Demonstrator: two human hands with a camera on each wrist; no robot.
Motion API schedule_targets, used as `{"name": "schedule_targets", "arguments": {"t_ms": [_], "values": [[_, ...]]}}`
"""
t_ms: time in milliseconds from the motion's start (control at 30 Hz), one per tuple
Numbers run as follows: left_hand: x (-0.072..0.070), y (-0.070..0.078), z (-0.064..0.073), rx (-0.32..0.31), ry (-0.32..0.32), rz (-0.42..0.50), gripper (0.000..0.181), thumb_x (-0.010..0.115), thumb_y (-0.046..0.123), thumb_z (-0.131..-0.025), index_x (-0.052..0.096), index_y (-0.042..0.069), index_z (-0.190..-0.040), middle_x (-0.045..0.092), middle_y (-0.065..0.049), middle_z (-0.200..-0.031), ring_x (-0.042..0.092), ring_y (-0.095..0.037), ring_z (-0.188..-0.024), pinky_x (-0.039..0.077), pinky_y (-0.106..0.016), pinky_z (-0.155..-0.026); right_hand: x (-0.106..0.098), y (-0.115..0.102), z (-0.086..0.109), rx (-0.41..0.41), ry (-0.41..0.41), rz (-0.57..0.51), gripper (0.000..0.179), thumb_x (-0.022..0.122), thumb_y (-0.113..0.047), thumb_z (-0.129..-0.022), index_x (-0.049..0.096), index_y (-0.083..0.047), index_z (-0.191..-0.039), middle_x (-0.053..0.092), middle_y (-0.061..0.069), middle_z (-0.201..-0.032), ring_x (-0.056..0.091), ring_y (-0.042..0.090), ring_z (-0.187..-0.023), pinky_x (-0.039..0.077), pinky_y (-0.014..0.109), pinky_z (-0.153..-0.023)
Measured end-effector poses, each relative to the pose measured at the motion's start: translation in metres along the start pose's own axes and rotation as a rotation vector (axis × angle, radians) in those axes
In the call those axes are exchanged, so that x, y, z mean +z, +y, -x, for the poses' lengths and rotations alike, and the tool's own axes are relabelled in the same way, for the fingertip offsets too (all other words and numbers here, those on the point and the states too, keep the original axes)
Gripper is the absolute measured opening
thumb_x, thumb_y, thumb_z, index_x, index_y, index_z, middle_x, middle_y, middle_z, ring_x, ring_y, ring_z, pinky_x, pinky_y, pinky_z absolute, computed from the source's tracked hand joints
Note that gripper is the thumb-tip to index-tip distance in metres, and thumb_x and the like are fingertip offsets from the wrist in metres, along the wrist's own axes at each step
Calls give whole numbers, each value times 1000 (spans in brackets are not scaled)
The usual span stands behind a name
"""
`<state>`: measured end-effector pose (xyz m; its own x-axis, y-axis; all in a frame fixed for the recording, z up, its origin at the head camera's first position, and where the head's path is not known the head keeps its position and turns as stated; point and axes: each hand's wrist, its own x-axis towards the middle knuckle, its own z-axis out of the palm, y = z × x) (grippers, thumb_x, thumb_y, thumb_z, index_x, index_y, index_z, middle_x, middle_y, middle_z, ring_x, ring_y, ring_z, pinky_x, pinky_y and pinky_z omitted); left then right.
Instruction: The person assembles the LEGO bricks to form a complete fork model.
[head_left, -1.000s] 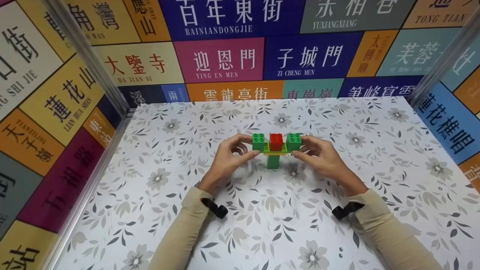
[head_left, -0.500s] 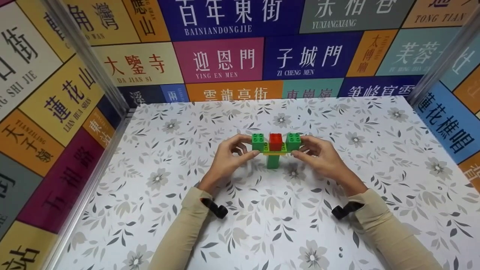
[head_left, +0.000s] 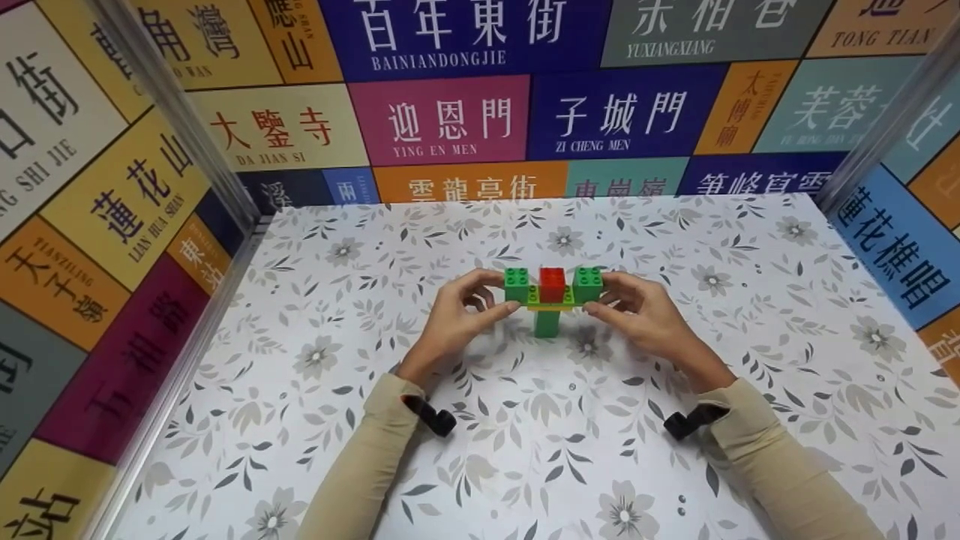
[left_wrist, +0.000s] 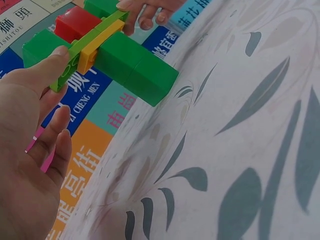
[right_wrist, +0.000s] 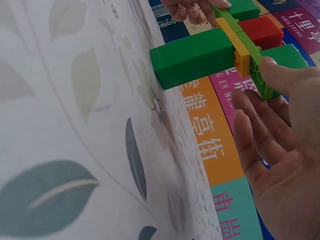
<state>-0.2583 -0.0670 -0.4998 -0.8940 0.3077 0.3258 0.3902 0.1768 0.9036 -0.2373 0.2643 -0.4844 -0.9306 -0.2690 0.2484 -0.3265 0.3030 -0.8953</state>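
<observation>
A T-shaped building-brick model stands upright between the hands, its foot at or just above the table; contact is hard to tell. Its column is made of green bricks [left_wrist: 135,65], with a yellow plate [left_wrist: 87,55] and light-green plates [right_wrist: 250,45] across the top. A red brick [head_left: 552,284] sits mid-top, flanked by a left green brick [head_left: 517,284] and a right green brick [head_left: 588,284]. The left hand [head_left: 461,311] pinches the model's left end, thumb on the green plate's edge. At the opposite end, the right hand [head_left: 646,313] pinches in the same way.
A white table [head_left: 540,465] with a grey leaf-and-flower pattern lies under both arms. Panels with coloured Chinese signs [head_left: 442,120] enclose the back and sides. Black wrist-camera mounts [head_left: 429,415] show at both cuffs.
</observation>
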Motion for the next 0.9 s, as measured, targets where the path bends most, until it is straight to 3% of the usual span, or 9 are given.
{"name": "schedule_targets", "arguments": {"t_ms": [900], "values": [[0,-6,-2,-9,10,31,43,89,33,-92,76,21,-131,78,3,-120,71,-18,-95,61,-32,-82,1,2,0,-31,1,-18,41,82,-11,-98,70,-3,-136,79,15,-119,76,15,-97,61,23,-77]]}}
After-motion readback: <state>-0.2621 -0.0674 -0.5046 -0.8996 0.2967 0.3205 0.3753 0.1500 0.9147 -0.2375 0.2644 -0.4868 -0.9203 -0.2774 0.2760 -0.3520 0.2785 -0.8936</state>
